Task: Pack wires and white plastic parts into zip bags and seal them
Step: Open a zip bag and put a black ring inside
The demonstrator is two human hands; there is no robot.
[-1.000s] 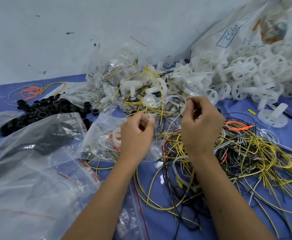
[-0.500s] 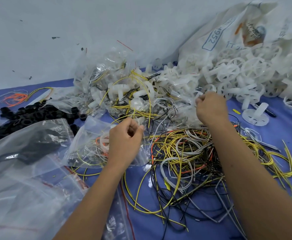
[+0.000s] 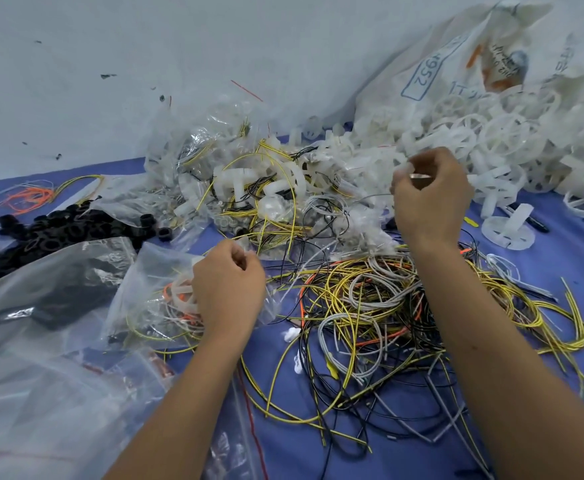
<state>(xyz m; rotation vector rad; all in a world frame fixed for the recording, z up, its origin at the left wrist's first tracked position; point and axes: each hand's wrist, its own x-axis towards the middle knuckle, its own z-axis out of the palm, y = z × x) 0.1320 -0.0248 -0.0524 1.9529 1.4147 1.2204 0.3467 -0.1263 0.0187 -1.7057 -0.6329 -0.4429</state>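
A clear zip bag [image 3: 152, 299] holding yellow, grey and orange wires and a white plastic part lies on the blue cloth at centre left. My left hand [image 3: 228, 285] is closed on the bag's right top corner. A big loose tangle of yellow, black, grey and orange wires [image 3: 370, 323] spreads at centre right. My right hand [image 3: 432, 199] is raised beyond the tangle at the edge of the heap of white plastic wheel parts [image 3: 498, 140]. Its fingers pinch a small pale piece that I cannot make out.
Filled clear bags [image 3: 214, 161] are heaped against the wall at the back. Black rings [image 3: 51, 230] lie at left, with empty clear bags [image 3: 41, 393] in front of them. A printed white sack [image 3: 439, 64] leans at back right. A black pen [image 3: 533, 221] lies near a loose white wheel.
My right hand has left the zip bag's top and moved right and away to the white parts heap. My left hand has kept its hold on the bag.
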